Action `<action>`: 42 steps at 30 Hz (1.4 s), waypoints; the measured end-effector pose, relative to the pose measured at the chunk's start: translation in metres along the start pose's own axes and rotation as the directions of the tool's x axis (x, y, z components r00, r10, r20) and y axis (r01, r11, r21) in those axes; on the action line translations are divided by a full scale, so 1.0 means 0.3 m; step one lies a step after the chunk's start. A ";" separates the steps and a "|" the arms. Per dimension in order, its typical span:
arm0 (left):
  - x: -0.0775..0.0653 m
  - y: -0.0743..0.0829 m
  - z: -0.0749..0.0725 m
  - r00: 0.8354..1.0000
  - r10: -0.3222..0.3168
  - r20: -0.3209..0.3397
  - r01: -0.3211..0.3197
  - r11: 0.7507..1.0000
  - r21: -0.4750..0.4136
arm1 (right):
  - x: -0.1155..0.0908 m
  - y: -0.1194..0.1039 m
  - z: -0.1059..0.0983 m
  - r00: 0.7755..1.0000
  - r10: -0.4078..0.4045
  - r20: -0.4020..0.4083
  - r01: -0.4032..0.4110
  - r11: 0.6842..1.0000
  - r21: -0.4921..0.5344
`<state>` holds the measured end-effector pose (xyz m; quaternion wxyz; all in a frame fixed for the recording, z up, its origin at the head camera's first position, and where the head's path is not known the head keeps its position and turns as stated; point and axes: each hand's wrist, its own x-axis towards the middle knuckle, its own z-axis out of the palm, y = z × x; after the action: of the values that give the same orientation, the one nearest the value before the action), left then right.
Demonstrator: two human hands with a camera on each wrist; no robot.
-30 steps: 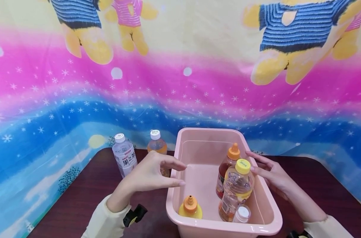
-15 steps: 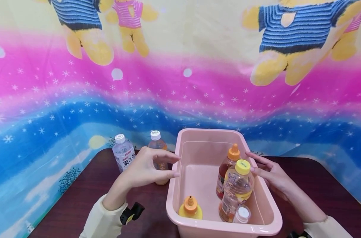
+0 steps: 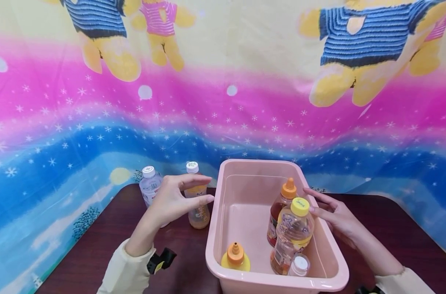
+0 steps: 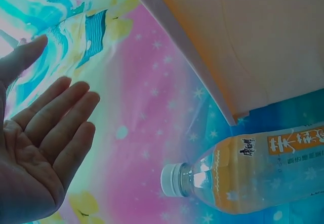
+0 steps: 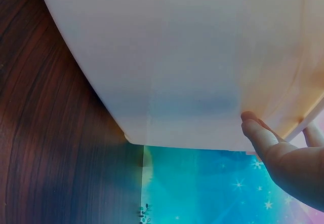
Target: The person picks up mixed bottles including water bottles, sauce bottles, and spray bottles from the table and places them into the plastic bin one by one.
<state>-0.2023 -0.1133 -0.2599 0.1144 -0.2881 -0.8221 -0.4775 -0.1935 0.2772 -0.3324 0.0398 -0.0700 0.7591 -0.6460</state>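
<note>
My left hand (image 3: pixel 173 200) hovers with thumb and fingers spread apart, holding nothing. It is nearest to a white-capped drink bottle (image 3: pixel 199 208) with an orange label, upright on the table; in the left wrist view that bottle (image 4: pixel 253 171) is apart from the hand (image 4: pixel 48 153). Behind the left hand, a second white-capped bottle (image 3: pixel 149 188) is partly hidden. My right hand (image 3: pixel 337 216) touches the right rim of a pink plastic tub (image 3: pixel 257 279). In the right wrist view, its fingers (image 5: pixel 258 133) lie against the tub's outer wall (image 5: pixel 177 57).
Inside the tub stand an orange-capped bottle of dark red liquid (image 3: pixel 276 216), a yellow-capped clear bottle (image 3: pixel 294 228), a small white-capped bottle (image 3: pixel 299 264) and a yellow squeeze bottle (image 3: pixel 237 261) with an orange nozzle. A printed cloth (image 3: pixel 226 114) hangs behind the dark wooden table (image 3: pixel 94 249).
My left hand has moved left and slightly up, from over the tub's left rim to outside it, uncovering more of the orange-labelled bottle. My right hand has stayed on the rim.
</note>
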 end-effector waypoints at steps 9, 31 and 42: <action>0.010 -0.024 -0.008 0.997 0.002 -0.073 -0.003 1.000 -0.023 | -0.003 -0.002 0.003 1.000 -0.001 0.000 0.001 1.000 0.004; 0.052 -0.078 -0.020 0.971 0.038 -0.237 -0.041 0.999 -0.006 | -0.002 0.005 -0.003 1.000 -0.013 0.014 0.013 1.000 0.011; 0.070 -0.106 -0.025 0.958 0.041 -0.284 -0.041 0.999 0.004 | -0.001 0.004 -0.002 1.000 -0.009 0.000 0.009 1.000 -0.006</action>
<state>-0.2384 -0.1240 -0.2692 0.2407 -0.2339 -0.7907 -0.5120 -0.1932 0.2779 -0.3334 0.0368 -0.0734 0.7607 -0.6439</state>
